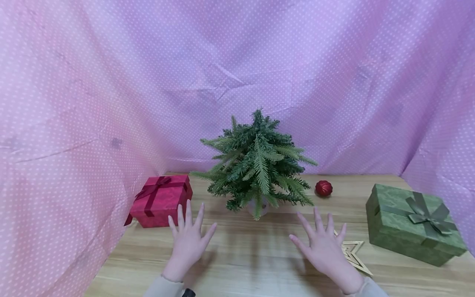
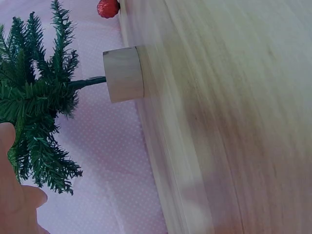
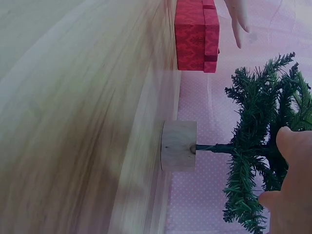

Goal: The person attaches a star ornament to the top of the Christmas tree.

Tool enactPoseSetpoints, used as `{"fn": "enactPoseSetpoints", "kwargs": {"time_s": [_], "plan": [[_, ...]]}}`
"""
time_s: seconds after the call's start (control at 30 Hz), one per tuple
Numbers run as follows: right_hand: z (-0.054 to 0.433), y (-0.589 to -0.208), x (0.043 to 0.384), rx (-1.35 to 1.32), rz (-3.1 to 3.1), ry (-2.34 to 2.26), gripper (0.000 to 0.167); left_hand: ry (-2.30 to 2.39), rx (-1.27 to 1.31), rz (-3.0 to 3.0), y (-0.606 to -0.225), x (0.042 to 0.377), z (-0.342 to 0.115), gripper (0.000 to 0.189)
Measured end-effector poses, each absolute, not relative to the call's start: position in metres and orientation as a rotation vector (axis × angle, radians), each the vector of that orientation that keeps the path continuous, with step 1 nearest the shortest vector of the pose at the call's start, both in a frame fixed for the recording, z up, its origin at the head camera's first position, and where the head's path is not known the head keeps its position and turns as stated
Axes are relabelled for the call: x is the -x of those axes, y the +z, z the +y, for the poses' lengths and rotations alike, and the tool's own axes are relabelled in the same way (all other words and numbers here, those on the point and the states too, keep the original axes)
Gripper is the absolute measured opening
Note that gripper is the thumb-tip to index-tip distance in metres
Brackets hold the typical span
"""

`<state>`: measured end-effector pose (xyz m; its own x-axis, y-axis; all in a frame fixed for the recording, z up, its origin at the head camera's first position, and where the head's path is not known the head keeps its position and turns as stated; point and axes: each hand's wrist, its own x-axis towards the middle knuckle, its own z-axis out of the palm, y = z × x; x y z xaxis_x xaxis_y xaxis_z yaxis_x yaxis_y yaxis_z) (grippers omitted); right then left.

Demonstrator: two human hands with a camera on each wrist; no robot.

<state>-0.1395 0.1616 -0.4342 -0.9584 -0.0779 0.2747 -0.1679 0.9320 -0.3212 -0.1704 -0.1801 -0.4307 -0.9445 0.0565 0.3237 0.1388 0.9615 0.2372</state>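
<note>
A small artificial Christmas tree (image 1: pixel 257 165) stands upright on the table; its round wooden base (image 2: pixel 123 74) shows in the left wrist view. My left hand (image 1: pixel 188 243), fingers straight and spread, hovers over the table in front of the tree, near the red gift box (image 1: pixel 163 202). On the other side my right hand (image 1: pixel 324 249) is also spread above the table, holding nothing. It overlaps part of a gold star ornament (image 1: pixel 354 255) in the head view. A shiny red ball ornament (image 1: pixel 324 188) sits on the table to the right of the tree.
A green gift box (image 1: pixel 415 222) with a ribbon bow stands at the right side of the wooden table (image 1: pixel 245 264). Pink polka-dot cloth (image 1: pixel 208 74) hangs behind the table and along both sides.
</note>
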Motion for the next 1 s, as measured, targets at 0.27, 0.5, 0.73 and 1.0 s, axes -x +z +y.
{"fn": "enactPoseSetpoints", "kwargs": {"time_s": [0.27,0.5,0.73,1.0], "plan": [[0.171,-0.433,0.141,-0.207,-2.765,0.554,0.067,-0.525,0.172,-2.582,-0.420,0.175,-0.183,0.063],[0.187,-0.432,0.140,-0.209,-2.704,0.563,0.064,-0.637,0.274,-2.315,-0.400,0.182,-0.186,0.049],[0.208,-0.434,0.141,-0.182,-2.681,0.544,0.063,-0.723,0.375,-2.155,-0.372,0.189,-0.189,0.040],[0.235,-0.440,0.142,-0.155,-2.723,0.514,0.064,-0.773,0.432,-2.127,-0.338,0.197,-0.184,0.039]]}}
